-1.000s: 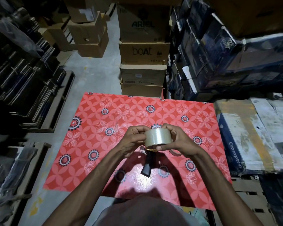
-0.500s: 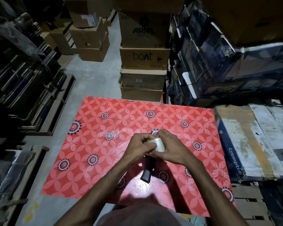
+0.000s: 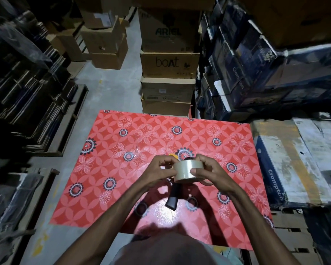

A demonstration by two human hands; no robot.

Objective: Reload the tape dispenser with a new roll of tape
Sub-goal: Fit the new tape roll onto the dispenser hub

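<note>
Up over the middle of the red flowered bench (image 3: 141,131): clear tape roll (image 3: 187,170), clamped from both sides. Right grip (image 3: 211,169) curled round the roll, thumb pressed on its outer wall, fingers hooked over the far rim. Left grip (image 3: 157,171) closed as well, fingertips pinching at the roll's left edge. Just below, pointing back toward the body, the black handle of the tape dispenser (image 3: 172,197); a yellow part showing beyond the roll. Seated on the dispenser or not, impossible to tell. Thin tan ring (image 3: 206,183) peeking from under the right wrist. Stacked cardboard boxes (image 3: 168,62) past the far edge
</note>
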